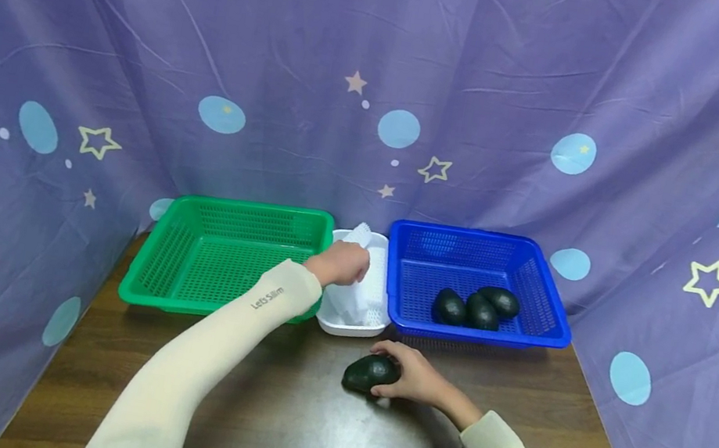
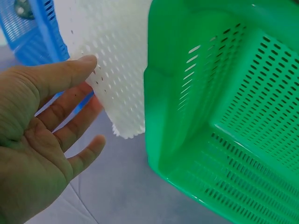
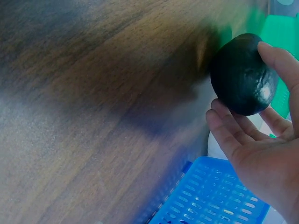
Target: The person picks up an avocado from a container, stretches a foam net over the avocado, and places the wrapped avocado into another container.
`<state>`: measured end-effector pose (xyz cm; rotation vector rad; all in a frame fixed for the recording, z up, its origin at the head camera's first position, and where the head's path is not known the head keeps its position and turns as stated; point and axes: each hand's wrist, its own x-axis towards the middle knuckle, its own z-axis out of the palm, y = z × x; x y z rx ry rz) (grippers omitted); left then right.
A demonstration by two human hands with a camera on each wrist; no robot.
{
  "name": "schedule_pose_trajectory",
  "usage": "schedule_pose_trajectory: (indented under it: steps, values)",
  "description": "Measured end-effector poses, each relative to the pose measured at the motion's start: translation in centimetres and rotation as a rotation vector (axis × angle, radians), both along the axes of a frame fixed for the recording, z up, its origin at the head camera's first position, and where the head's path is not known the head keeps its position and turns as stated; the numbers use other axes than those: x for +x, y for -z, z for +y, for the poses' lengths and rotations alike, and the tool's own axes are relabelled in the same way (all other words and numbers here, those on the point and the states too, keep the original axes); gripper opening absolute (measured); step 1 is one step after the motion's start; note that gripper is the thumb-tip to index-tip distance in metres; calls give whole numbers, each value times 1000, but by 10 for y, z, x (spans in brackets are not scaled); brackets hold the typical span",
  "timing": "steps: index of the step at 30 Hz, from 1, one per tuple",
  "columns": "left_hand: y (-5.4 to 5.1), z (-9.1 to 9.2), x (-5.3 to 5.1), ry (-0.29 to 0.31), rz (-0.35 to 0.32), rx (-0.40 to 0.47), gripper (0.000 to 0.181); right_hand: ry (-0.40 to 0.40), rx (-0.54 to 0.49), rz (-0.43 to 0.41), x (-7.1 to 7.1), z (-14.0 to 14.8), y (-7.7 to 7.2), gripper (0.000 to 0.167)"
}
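Observation:
My left hand (image 1: 342, 262) is over the white basket (image 1: 347, 330) and pinches a white foam net sleeve (image 2: 117, 65) between thumb and fingers. The little finger stands apart from the sleeve in the left wrist view. Lower right of that basket, my right hand (image 1: 416, 376) grips a dark green avocado (image 1: 370, 374) low over the table, thumb on one side and fingers on the other. Whether the avocado touches the wood cannot be told. More white netting (image 1: 346, 303) lies in the white basket, partly hidden by my left hand.
A green basket (image 1: 216, 311) stands to the left of the white one. On the right, a blue basket (image 1: 476, 339) contains several avocados (image 1: 483, 310). The wooden table (image 1: 295, 435) ends at a purple patterned curtain (image 1: 297, 87) at the back and sides.

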<state>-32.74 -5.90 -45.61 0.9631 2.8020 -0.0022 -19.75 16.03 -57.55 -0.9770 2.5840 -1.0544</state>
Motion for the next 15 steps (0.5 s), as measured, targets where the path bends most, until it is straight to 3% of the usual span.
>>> schedule_pose_trajectory:
  steps: [7, 12, 15]
  values:
    - [-15, -10, 0, -55, -28, 169, 26, -15, -8, 11, 0, -2, 1, 63]
    - [-21, -16, -1, -104, -18, 230, 25, -15, -6, 5, -1, -3, 2, 63]
    - [-22, -18, -2, -100, -12, 249, 25, -15, -5, 3, -1, -3, 2, 64]
